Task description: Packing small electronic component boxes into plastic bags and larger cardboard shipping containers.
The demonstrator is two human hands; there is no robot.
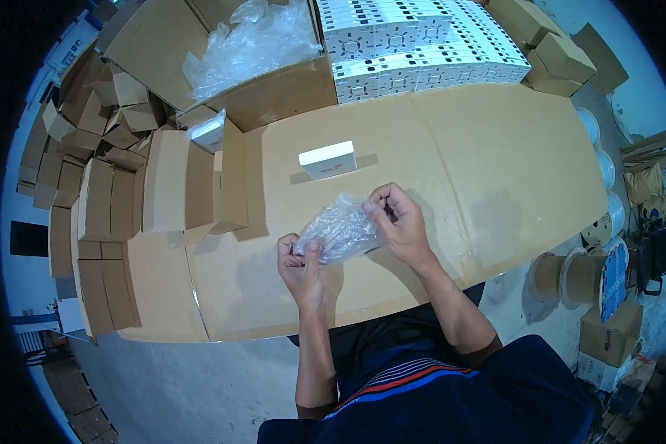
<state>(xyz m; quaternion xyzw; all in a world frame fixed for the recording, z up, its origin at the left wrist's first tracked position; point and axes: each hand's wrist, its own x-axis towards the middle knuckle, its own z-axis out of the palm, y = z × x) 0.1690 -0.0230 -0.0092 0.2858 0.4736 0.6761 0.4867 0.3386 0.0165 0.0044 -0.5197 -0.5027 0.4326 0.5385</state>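
A crinkled clear plastic bag (342, 228) hangs above the cardboard-covered table, stretched between my two hands. My left hand (302, 266) pinches its lower left corner, thumb on top. At its upper right edge, my right hand (398, 220) grips the plastic between thumb and fingers. Creases and glare hide whether anything lies inside the bag. Just beyond it, a small white box (328, 160) stands on its edge, touched by neither hand.
An open brown carton (231, 177) on the left holds a plastic-wrapped white box (209, 135). Behind it, a large carton (274, 96) is filled with clear bags (255, 48). Stacked white boxes (422, 70) line the far edge. Cable spools (570, 280) stand right of the table (496, 177).
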